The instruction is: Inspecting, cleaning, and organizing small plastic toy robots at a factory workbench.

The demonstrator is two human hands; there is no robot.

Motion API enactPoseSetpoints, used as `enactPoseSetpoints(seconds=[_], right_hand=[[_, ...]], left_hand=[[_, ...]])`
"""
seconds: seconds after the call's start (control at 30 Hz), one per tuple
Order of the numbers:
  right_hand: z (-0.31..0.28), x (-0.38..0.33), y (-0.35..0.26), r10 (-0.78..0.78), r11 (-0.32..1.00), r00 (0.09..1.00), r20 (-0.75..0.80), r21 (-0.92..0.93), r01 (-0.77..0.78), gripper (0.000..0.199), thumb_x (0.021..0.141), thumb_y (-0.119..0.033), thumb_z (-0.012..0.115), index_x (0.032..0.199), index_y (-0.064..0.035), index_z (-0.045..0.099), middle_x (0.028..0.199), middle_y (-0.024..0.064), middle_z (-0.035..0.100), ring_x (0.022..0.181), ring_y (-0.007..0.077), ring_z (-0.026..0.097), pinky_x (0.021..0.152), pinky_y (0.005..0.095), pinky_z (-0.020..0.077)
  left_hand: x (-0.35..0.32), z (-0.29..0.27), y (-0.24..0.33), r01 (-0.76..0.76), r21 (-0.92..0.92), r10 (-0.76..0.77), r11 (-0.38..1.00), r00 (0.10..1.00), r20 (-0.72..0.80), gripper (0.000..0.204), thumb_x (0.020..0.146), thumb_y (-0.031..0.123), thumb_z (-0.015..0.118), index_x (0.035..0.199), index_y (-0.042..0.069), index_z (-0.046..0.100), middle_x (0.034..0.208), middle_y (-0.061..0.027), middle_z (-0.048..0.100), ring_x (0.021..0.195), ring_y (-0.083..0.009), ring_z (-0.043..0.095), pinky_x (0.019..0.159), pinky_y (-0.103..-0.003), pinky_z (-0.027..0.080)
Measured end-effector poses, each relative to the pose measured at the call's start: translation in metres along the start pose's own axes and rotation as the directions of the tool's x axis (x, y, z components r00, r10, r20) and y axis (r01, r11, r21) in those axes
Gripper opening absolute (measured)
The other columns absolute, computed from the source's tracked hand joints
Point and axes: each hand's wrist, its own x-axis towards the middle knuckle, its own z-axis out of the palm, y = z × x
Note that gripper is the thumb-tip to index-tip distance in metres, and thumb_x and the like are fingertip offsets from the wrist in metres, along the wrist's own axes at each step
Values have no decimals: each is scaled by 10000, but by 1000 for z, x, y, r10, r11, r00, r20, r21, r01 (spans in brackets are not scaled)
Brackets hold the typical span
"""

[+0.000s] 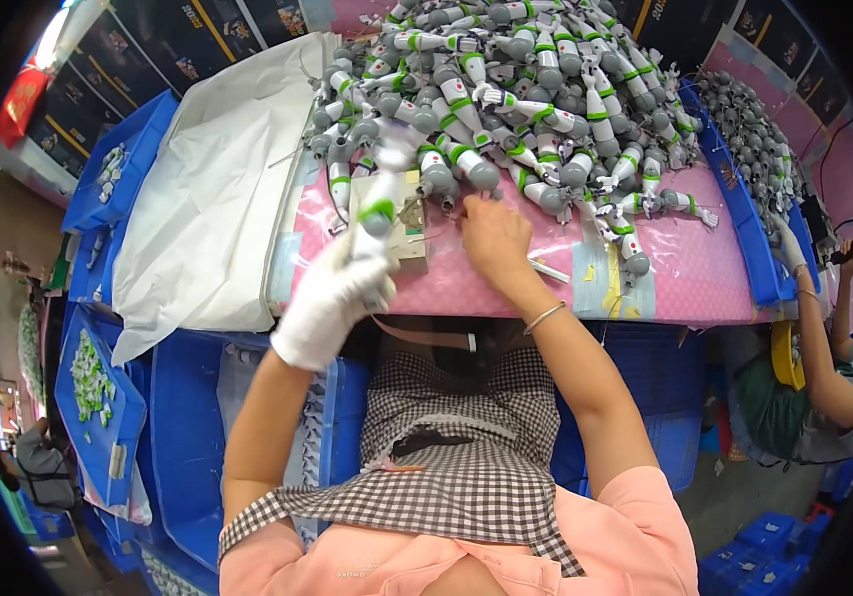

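My left hand (332,303), in a white glove, is closed round a white toy arm with a green band (379,214). The toy arm's upper end is smeared by motion. Just behind it stands a small beige block-like fixture (409,250) with metal parts on top. My bare right hand (498,238) is to the right of this fixture, low over the pink table covering (695,283). Its fingertips are pinched together close to the grey ball ends of the toy arms; what they hold, if anything, is too small to make out. A large pile of toy arms (546,114) rises behind both hands.
White sheeting (213,189) covers the table's left part. A blue tray of grey parts (744,209) stands at the right, where a co-worker's gloved hand (789,248) reaches in. Blue bins (183,437) sit below the table edge. A short white strip (550,271) lies beside my right wrist.
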Motion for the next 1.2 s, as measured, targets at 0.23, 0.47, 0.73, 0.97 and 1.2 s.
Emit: enactPoseSetpoints(seconds=[0.23,0.47,0.73,0.97,1.2], right_hand=[[-33,-40,22,-84,982,956,-281,142,128,101,796,-127,635,880,-71,628,1057,155,576,704,342,607,670,458,484],[-44,-106,4,-122,767,911,-393,545,338,124,791,-1,660,911,-33,667,766,86,642,646,166,595,567,258,465],[-16,-120,-10,-273,687,920,-282,612,392,242,710,49,665,938,-30,682,667,74,573,532,160,551,490,259,441],[-18,-120,-4,-296,707,918,-265,585,397,211,692,57,663,889,-15,674,641,73,562,521,163,542,478,269,430],[-18,-115,-13,-285,706,910,-299,577,411,211,678,62,664,875,-13,673,634,76,563,518,167,546,472,272,428]], left_hand=[[-17,12,-91,7,142,14,990,990,-143,539,798,99,664,1281,3,444,976,-52,559,738,-94,540,647,-223,464],[4,27,-127,-24,402,139,915,956,-258,538,787,27,665,1280,15,451,888,-33,576,640,-75,537,552,-218,458],[2,21,-115,142,-244,-159,959,986,-50,465,832,43,588,1272,-1,444,854,-53,595,620,-115,588,538,-229,504],[4,18,-111,178,-278,-192,944,981,-24,452,833,48,586,1259,-18,449,843,-53,594,597,-112,580,521,-223,492],[4,18,-111,182,-271,-197,945,980,-28,456,828,50,588,1255,-29,450,820,-45,588,568,-99,555,495,-221,464]])
